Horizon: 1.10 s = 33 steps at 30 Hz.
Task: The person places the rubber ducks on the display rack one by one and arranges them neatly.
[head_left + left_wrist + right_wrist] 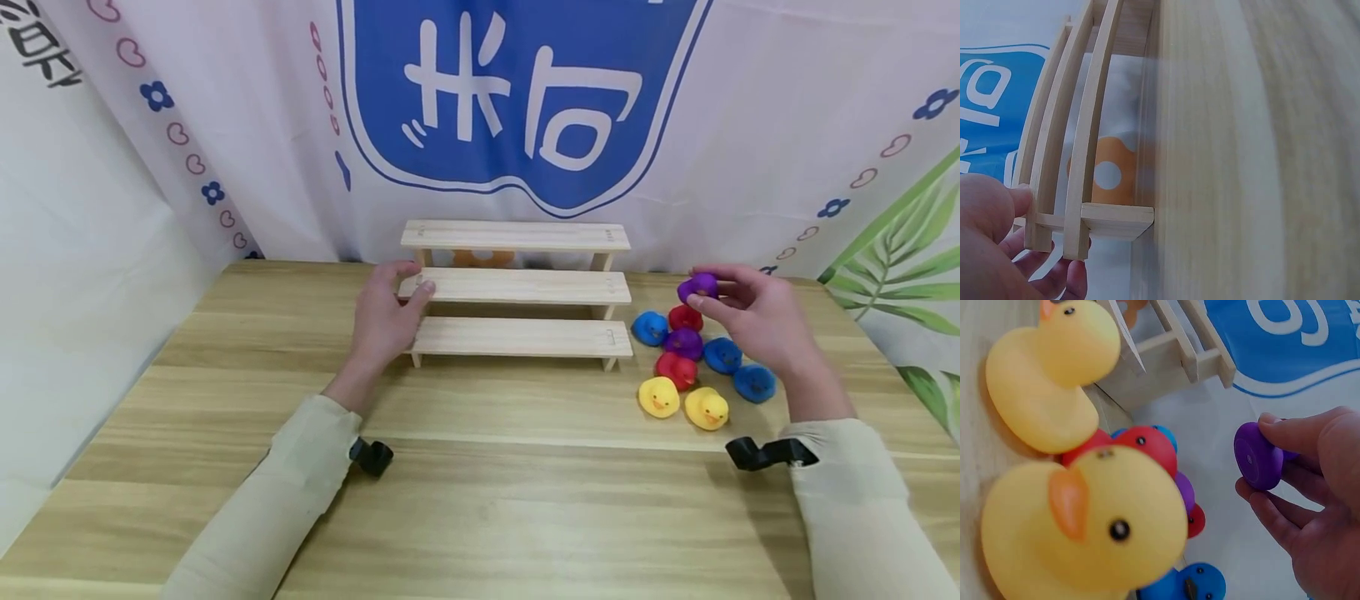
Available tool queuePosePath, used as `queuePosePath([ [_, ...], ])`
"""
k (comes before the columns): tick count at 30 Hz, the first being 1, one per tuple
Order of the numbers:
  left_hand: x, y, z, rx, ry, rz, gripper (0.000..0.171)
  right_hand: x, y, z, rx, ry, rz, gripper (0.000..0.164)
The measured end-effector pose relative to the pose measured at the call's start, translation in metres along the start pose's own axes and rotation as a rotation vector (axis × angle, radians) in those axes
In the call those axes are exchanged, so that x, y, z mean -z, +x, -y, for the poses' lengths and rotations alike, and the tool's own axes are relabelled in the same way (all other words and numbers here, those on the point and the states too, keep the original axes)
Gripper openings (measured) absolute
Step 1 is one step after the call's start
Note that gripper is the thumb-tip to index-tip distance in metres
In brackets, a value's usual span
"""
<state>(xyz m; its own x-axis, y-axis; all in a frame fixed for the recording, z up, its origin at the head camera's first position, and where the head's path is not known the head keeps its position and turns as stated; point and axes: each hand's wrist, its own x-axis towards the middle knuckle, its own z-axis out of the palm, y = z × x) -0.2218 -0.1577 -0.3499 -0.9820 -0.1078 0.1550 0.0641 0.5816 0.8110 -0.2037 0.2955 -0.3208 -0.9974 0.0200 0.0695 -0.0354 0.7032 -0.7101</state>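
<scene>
A three-tier wooden shelf stand (517,287) is at the back of the table. My left hand (385,315) grips the left end of its middle tier; in the left wrist view the thumb lies on one face and the fingers curl round behind. My right hand (765,321) pinches a purple rubber duck (1259,456) between thumb and fingers, flat base showing in the right wrist view. Below it lie a red duck (678,371), another purple duck (684,343), two yellow ducks (707,408) and blue ducks (754,382), with a second red duck (686,317) right under the held one.
A wood-grain table (480,508) spans the front. Behind the stand hangs a white curtain (285,158) with a blue shield print. Green leaf-printed cloth (907,258) hangs at the right. Each wrist bears a small black camera mount (371,457).
</scene>
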Motion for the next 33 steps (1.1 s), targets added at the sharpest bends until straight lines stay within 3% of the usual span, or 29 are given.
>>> queuePosePath([
  [19,0.001,0.002,0.0,0.011,-0.009,0.007,0.049,-0.019,-0.005,0.032,0.081,0.099,0.006,0.056],
  [26,-0.001,0.001,-0.002,0.015,-0.007,-0.001,0.048,-0.032,-0.002,0.055,0.14,0.186,0.004,0.055],
  [33,0.0,0.001,-0.003,0.028,0.001,-0.005,0.048,-0.046,0.006,0.081,0.171,0.175,0.054,0.054],
])
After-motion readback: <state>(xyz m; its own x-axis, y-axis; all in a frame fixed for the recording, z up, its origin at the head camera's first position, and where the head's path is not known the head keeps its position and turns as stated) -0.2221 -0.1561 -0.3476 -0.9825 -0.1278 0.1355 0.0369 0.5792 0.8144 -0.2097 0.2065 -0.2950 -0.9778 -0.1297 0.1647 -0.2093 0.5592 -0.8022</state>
